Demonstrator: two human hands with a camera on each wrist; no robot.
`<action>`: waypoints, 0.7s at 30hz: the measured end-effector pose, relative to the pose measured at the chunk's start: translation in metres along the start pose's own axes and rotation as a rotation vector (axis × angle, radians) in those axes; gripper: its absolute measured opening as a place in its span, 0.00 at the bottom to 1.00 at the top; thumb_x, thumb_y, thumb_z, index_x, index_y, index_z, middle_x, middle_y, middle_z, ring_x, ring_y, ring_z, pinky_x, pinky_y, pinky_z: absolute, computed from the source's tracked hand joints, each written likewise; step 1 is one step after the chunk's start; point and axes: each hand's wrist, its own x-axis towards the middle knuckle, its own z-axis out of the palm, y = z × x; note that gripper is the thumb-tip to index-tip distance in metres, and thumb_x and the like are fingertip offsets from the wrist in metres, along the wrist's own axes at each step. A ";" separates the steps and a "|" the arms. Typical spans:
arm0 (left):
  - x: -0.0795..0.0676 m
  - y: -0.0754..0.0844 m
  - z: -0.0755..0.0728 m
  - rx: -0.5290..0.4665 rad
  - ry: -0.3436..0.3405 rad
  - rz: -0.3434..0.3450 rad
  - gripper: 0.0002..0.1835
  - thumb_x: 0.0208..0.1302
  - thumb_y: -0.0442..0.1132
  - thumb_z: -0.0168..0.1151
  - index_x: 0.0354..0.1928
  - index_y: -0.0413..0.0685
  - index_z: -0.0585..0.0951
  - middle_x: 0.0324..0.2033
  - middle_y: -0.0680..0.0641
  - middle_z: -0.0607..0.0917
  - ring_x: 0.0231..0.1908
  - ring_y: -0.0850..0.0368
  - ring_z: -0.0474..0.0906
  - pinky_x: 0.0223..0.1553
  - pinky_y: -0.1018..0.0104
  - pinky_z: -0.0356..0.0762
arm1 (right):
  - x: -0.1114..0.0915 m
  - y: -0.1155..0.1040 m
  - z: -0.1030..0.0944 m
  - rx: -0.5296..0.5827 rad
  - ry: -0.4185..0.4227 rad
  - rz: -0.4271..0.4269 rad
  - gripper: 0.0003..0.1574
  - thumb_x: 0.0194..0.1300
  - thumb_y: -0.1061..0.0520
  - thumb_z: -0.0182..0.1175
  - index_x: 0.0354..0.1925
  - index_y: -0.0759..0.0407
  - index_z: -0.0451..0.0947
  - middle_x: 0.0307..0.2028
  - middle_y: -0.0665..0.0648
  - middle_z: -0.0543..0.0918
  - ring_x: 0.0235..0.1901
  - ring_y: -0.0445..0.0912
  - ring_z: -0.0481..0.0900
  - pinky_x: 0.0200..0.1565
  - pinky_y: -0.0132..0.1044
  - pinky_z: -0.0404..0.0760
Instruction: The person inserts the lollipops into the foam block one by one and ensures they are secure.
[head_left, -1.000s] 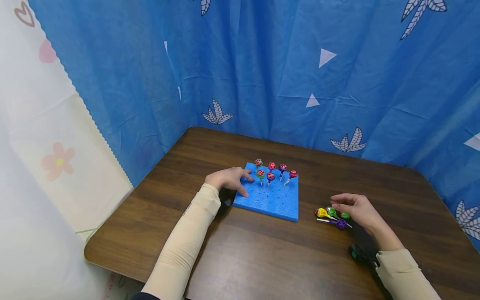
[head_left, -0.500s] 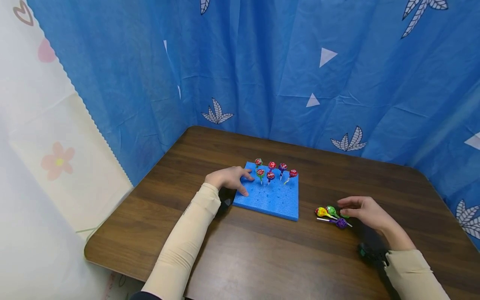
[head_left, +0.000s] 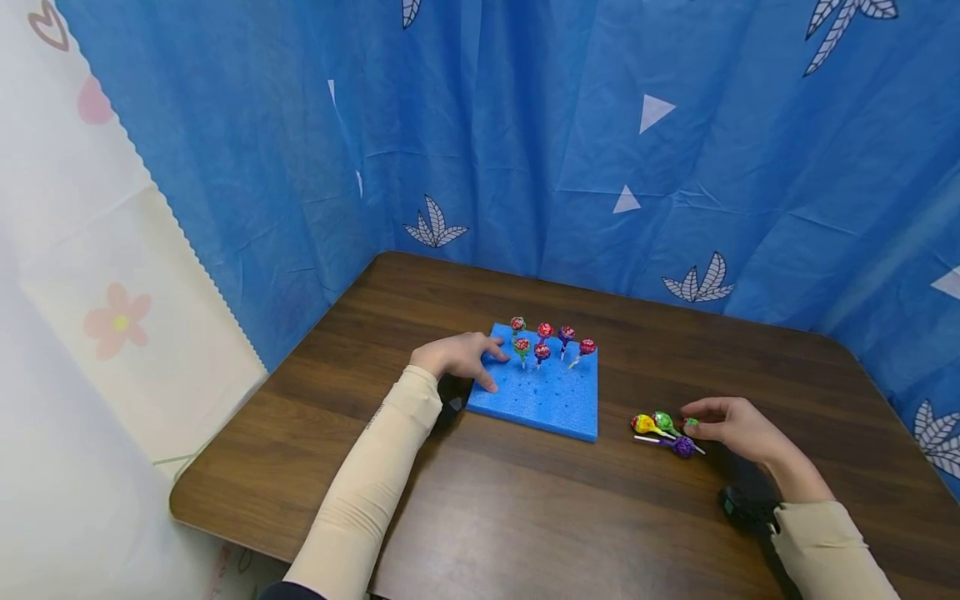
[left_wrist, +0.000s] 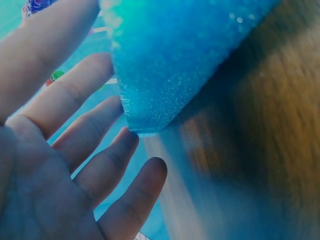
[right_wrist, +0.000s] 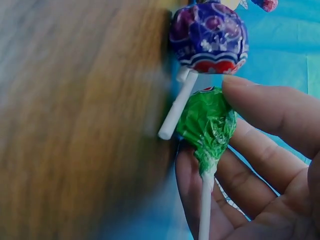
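Note:
My left hand (head_left: 462, 358) rests at the left edge of a blue foam board (head_left: 555, 411), fingers spread and fairly straight in the left wrist view. Several wrapped lollipops stand in the board's far half, such as a red one (head_left: 587, 347) tilted at the right. At the right of the table, my right hand (head_left: 731, 425) pinches the wrapped head of a green lollipop (right_wrist: 210, 122) between thumb and fingers. Its white stick points back toward the palm. Close by lie a purple lollipop (head_left: 683, 447), a yellow one (head_left: 643, 424) and another green one (head_left: 662, 421).
Small holes dot the near half of the board. The brown wooden table (head_left: 510, 508) has rounded corners, and a blue curtain (head_left: 510, 167) hangs behind it. A pale patterned cloth (head_left: 112, 275) hangs on the left. A dark device (head_left: 742, 507) sits under the right wrist.
My right hand has shifted right and slightly nearer, from over the loose lollipops to the rightmost green one, and its thumb and fingers have closed on it. The left hand stays put.

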 end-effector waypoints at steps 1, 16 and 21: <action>0.000 0.000 0.000 -0.003 0.001 -0.001 0.32 0.60 0.49 0.72 0.67 0.58 0.77 0.78 0.52 0.59 0.79 0.44 0.49 0.75 0.42 0.56 | 0.000 0.001 0.000 0.000 0.000 0.003 0.28 0.69 0.53 0.64 0.59 0.73 0.76 0.55 0.74 0.79 0.47 0.53 0.80 0.45 0.41 0.84; 0.003 -0.003 0.001 0.002 0.005 -0.010 0.32 0.59 0.51 0.72 0.67 0.59 0.77 0.78 0.53 0.59 0.79 0.44 0.49 0.74 0.40 0.56 | -0.004 -0.002 0.005 0.030 0.026 0.020 0.29 0.69 0.48 0.64 0.57 0.69 0.79 0.56 0.72 0.79 0.46 0.50 0.80 0.43 0.40 0.81; 0.002 -0.003 0.001 0.002 0.004 -0.006 0.32 0.60 0.51 0.72 0.67 0.59 0.77 0.78 0.53 0.58 0.79 0.44 0.49 0.74 0.41 0.56 | -0.004 -0.006 0.003 0.046 0.045 0.024 0.29 0.70 0.48 0.63 0.57 0.69 0.79 0.54 0.69 0.81 0.47 0.52 0.80 0.47 0.45 0.83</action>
